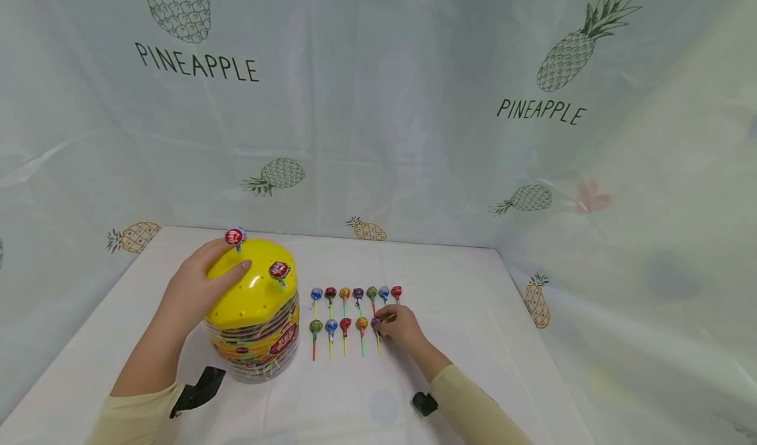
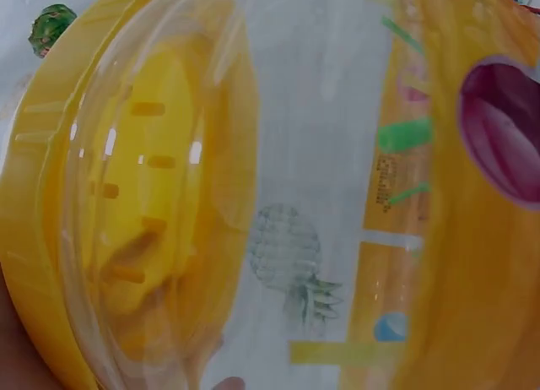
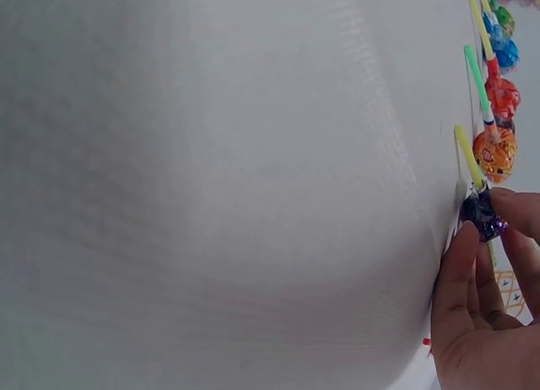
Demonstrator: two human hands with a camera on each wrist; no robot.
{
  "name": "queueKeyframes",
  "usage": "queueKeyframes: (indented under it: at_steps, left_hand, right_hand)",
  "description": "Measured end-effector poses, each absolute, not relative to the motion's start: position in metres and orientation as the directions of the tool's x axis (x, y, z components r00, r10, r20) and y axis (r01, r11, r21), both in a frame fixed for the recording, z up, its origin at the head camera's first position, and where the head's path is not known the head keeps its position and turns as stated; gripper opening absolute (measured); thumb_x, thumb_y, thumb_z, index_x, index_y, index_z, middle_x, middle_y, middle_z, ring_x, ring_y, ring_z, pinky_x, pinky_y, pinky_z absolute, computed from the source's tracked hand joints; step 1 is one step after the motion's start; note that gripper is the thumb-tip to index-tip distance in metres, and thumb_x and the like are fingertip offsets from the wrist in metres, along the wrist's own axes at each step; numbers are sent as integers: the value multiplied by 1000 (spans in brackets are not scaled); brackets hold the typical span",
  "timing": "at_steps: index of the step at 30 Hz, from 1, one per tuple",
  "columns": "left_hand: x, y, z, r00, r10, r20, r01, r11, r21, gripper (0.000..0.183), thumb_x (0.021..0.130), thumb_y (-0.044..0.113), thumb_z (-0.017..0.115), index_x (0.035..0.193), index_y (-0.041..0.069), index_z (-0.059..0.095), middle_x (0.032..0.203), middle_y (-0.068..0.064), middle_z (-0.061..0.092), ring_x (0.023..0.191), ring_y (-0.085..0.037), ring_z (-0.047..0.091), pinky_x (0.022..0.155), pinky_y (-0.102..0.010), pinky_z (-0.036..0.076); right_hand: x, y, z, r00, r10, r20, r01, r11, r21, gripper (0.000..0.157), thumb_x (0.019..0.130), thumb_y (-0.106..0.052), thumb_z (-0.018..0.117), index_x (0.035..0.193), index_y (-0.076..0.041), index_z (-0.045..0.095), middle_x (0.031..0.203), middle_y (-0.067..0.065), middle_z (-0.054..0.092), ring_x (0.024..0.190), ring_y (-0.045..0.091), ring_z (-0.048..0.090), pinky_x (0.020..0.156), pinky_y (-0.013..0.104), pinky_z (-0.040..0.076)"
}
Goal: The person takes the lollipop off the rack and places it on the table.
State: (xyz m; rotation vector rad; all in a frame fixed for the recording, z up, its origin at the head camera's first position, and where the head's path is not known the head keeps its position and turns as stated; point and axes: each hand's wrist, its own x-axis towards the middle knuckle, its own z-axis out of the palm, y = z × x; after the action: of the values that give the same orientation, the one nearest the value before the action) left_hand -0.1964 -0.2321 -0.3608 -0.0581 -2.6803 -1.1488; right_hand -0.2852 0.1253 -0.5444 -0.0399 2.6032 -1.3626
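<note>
A clear plastic jar (image 1: 255,350) with candy pictures on its wrap stands on the left, capped by a yellow lid (image 1: 254,297) with small slots. My left hand (image 1: 198,287) grips this lid, thumb across its top and fingers at its far left side. Two lollipops stand upright in the lid: one with a red and blue wrapper (image 1: 235,236) beside my fingers, another with a dark red wrapper (image 1: 279,271). With thumb and fingers, my right hand (image 1: 404,328) pinches a purple lollipop (image 3: 483,217) by its head, at the right end of the lower row on the table.
Several lollipops lie in two rows on the white table (image 1: 461,340). In the lower row, an orange lollipop (image 1: 362,325) is nearest the pinched one. The upper row ends at a red lollipop (image 1: 396,292). A pineapple-print curtain (image 1: 402,103) hangs behind.
</note>
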Motion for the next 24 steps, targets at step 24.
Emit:
queueKeyframes:
  at_steps: [24]
  left_hand:
    - [-195,-230,-367,-943,-85,321,165,719,675,57,98,38,54,140,-1,48,144,-25,41,126,-50,39,93,-67,42]
  right_hand:
    - [-277,102,-460,-953,-248,175,-260,373,-891,22,85,-10,75,107,-8,72,107,5,65,87,18,61,69,28,53]
